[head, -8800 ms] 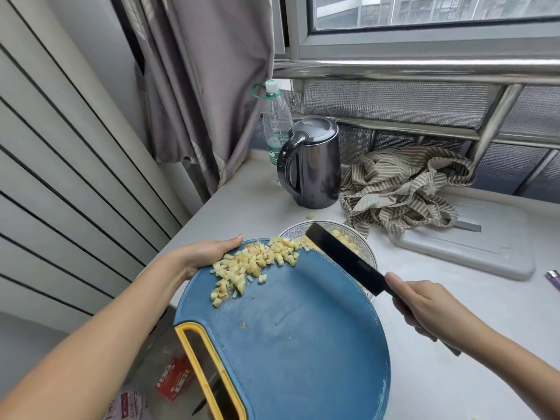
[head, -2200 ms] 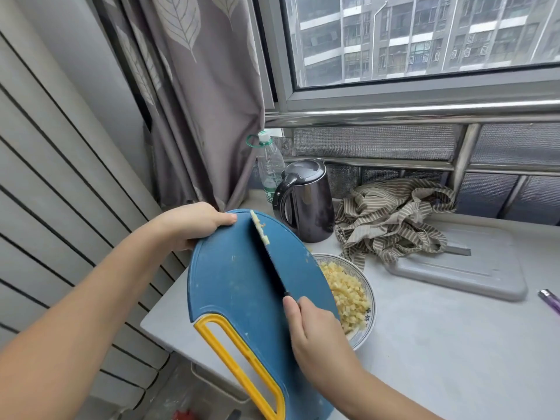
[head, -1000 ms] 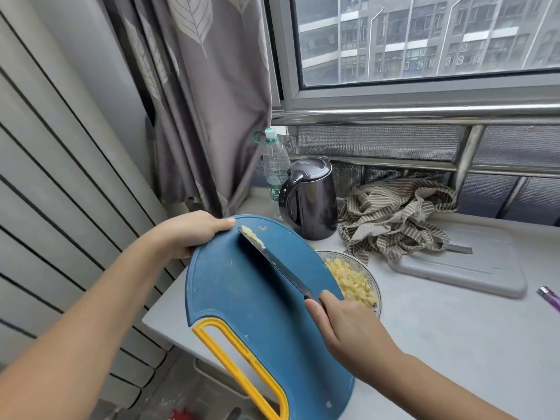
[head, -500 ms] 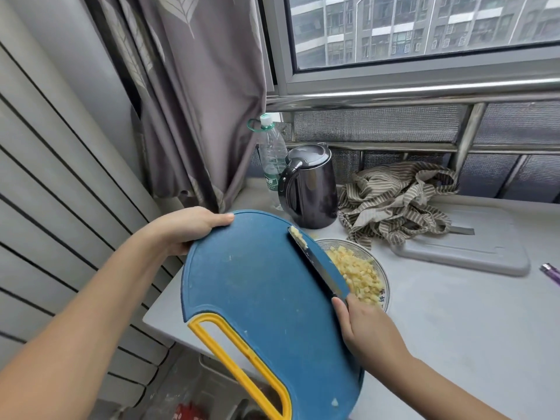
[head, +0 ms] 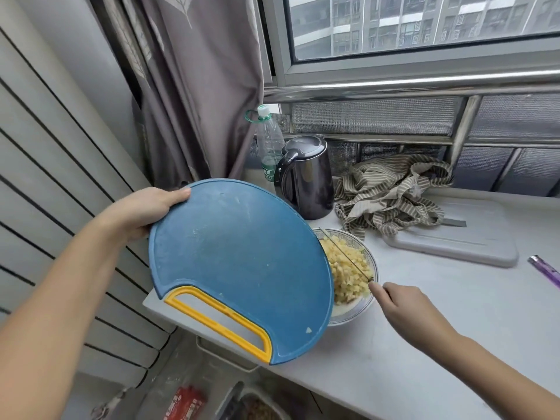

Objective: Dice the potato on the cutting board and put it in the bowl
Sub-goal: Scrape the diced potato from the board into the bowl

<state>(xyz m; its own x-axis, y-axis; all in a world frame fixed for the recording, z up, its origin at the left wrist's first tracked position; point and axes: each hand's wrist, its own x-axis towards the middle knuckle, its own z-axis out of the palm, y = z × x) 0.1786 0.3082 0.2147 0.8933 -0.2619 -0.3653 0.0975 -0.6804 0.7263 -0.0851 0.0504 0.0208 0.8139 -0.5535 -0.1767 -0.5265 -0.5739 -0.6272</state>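
Note:
My left hand point(head: 148, 212) grips the far left rim of the blue cutting board point(head: 236, 262), which is lifted and tilted, its right edge over the bowl point(head: 372, 269). The bowl holds a heap of diced potato point(head: 348, 271). My right hand point(head: 403, 304) holds the knife point(head: 345, 256), whose thin blade lies edge-on across the potato pile. One small potato bit point(head: 308, 330) clings to the board near its yellow handle point(head: 221, 319).
A dark kettle point(head: 306, 177) and a water bottle point(head: 269, 147) stand behind the board. A striped cloth point(head: 391, 192) lies on a grey tray point(head: 460, 241). A purple lighter point(head: 545, 271) is at the right. The counter edge runs below the board.
The knife has swept across the board from its far left edge to the bowl, pushing the last potato bits off. The board is now almost bare and tilted lower over the bowl.

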